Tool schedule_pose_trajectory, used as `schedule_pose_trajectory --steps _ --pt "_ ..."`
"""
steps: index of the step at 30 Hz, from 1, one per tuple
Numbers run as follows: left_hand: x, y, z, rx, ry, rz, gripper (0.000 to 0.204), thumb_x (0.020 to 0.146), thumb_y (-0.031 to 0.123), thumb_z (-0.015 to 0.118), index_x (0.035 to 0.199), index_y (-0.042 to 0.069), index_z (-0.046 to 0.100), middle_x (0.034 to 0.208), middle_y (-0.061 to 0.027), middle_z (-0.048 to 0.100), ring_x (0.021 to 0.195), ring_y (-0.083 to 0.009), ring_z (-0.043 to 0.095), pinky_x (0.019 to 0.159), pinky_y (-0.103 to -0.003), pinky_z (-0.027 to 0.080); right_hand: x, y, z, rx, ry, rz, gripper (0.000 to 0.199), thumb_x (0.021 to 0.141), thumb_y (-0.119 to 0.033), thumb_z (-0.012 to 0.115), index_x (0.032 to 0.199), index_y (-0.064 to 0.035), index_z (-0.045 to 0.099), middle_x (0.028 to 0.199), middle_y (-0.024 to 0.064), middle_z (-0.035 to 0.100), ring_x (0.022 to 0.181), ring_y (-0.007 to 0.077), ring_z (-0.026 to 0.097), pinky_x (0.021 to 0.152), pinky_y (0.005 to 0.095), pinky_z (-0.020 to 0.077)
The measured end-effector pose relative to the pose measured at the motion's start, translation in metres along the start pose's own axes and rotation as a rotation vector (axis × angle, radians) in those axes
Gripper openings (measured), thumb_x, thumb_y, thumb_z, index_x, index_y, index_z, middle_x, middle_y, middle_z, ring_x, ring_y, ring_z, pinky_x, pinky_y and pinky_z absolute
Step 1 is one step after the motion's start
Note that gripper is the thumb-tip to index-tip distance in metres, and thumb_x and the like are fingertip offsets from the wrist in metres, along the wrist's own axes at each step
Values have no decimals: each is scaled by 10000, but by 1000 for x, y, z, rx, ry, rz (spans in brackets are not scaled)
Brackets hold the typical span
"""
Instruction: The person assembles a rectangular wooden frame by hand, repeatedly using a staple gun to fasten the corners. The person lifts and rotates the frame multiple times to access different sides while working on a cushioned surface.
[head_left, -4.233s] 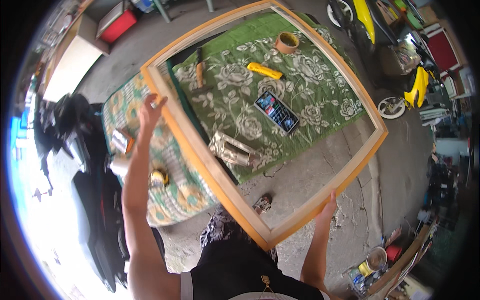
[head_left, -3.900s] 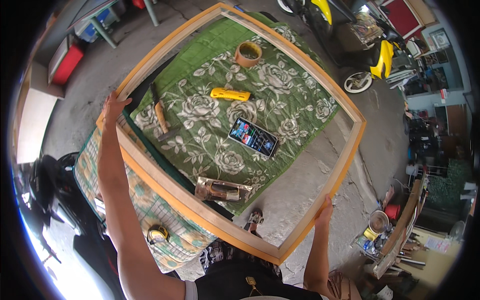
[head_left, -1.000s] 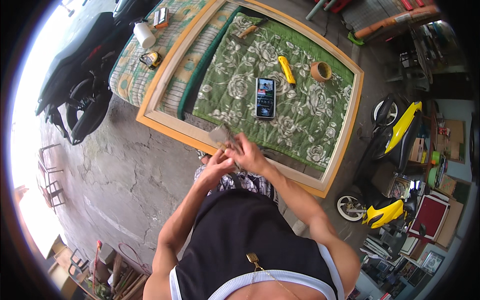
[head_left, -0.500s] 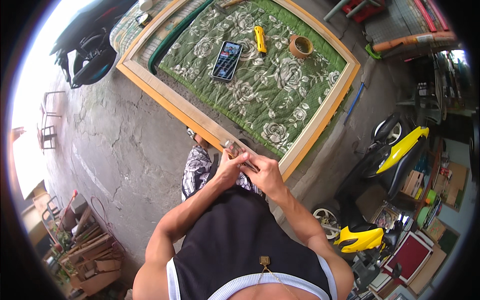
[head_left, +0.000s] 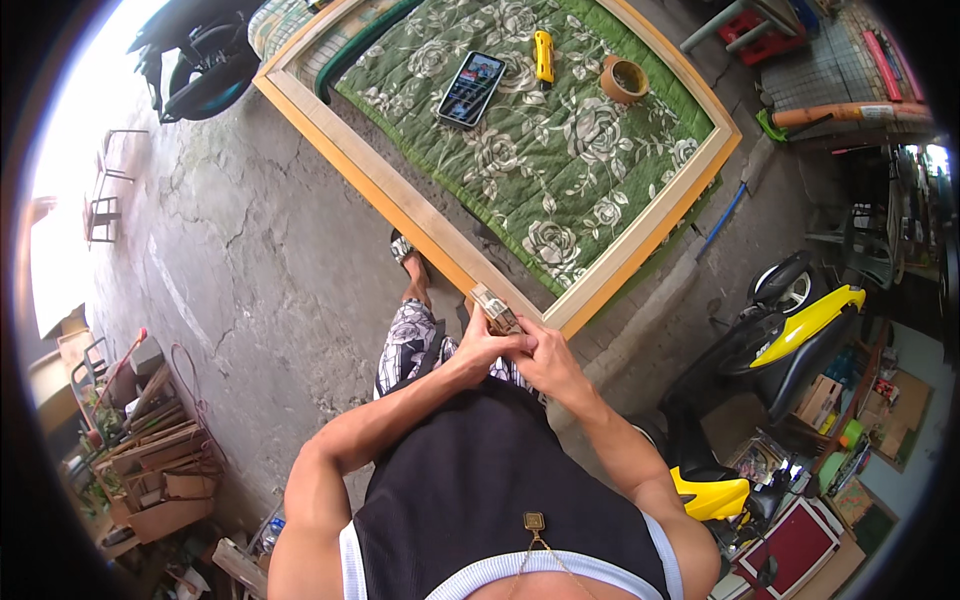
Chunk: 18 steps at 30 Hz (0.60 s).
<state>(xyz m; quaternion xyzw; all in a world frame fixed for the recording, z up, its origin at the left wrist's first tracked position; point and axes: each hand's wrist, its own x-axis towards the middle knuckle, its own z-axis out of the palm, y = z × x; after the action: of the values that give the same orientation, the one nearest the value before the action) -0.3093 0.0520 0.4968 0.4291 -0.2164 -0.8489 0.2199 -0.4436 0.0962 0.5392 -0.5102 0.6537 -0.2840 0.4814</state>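
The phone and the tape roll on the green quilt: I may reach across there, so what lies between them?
In the head view, a yellow utility knife lies on the green floral quilt between the phone and the tape roll.

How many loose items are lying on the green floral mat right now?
3: a phone, a yellow utility knife beside it, and a tape roll further right. None looks hidden.

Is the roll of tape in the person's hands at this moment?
No, the roll of tape lies on the green flowered cloth inside the wooden frame, while both hands hold a small boxy tool.
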Motion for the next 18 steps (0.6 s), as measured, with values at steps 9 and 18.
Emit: schedule_pose_trajectory --steps 9,18 --pt "3 -39 4 489 -338 -281 750 717 247 815 1290 23 385 1103 -150 585 1050 -240 571 904 -354 460 -58 20 -20 -70 -27 361 312 790 -140 641 1040 25 553 864 242 633 842 405 629 720 426 499" --pt "44 -46 -65 348 56 -389 725 737 335 785 1270 -28 454 1162 -138 581 1072 -248 555 883 -356 471 -71 63 -23 -282 -95 434 417 786 -330 715 965 26 594 846 221 647 807 375 640 703 412 496"
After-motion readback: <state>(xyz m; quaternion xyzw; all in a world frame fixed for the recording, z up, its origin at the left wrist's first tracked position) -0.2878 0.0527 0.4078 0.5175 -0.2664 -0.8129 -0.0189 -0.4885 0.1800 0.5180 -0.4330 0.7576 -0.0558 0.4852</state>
